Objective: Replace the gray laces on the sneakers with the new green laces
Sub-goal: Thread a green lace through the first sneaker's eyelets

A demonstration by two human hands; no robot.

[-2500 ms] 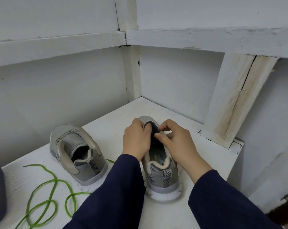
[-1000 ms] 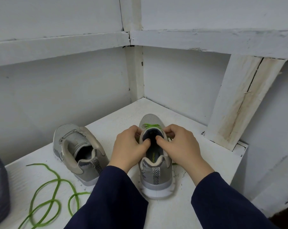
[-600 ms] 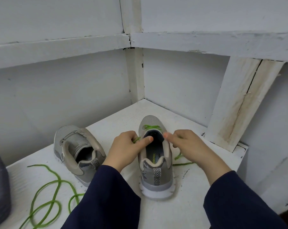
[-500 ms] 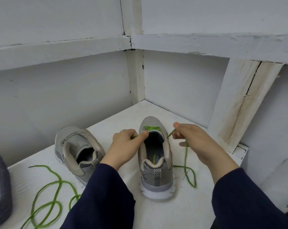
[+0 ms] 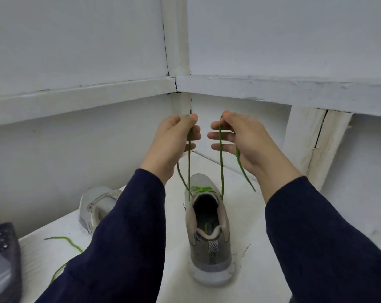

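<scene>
Up above the gray sneaker (image 5: 207, 226) standing on the white surface (image 5: 250, 270), the left hand (image 5: 174, 138) and right hand (image 5: 244, 141) each pinch one end of the green lace (image 5: 222, 167) between thumb and forefinger, both strands running down to its front eyelets.

white walls (image 5: 76, 51) hem the shelf (image 5: 246, 226) corner; the second sneaker (image 5: 97, 202) and loose lace (image 5: 62, 238) crowd its left side.

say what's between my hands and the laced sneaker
Strands of green lace run from left hand and right hand down to the sneaker, in head view.
</scene>
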